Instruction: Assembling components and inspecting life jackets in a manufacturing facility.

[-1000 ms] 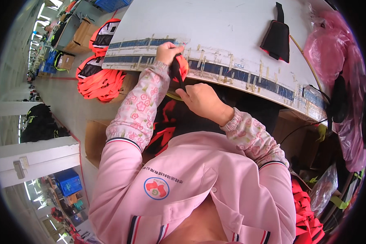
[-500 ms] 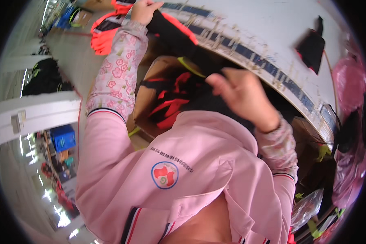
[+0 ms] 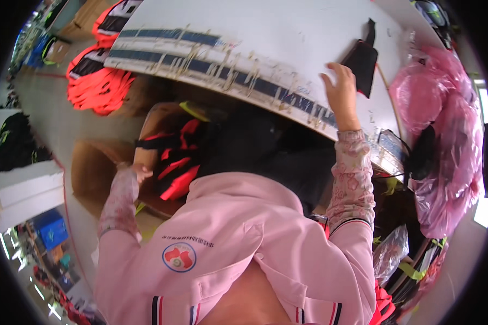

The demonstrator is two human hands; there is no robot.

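My right hand (image 3: 341,89) reaches over the white table with its fingers apart and curved, nothing in them. Its fingertips are close beside a flat black fabric piece (image 3: 361,62) with a narrow strap and a red edge. Low on the left, my left hand (image 3: 142,172) is at the side of an open cardboard box (image 3: 149,122); it is small in view and its fingers are mostly hidden, so its grip does not show. Inside the box lie black and red fabric pieces (image 3: 181,168), with a yellow-green strip (image 3: 194,111) near its far rim.
The white table (image 3: 287,32) has worn blue tape strips along its near edge. Bright coral fabric bundles (image 3: 100,86) are stacked off its left end. Another cardboard box (image 3: 92,173) stands at left. Pink plastic bags (image 3: 444,146) hang at right.
My left hand has come down from the table edge to the box, and the black, coral-edged piece it held has left it. My right hand has moved out over the table toward the black piece.
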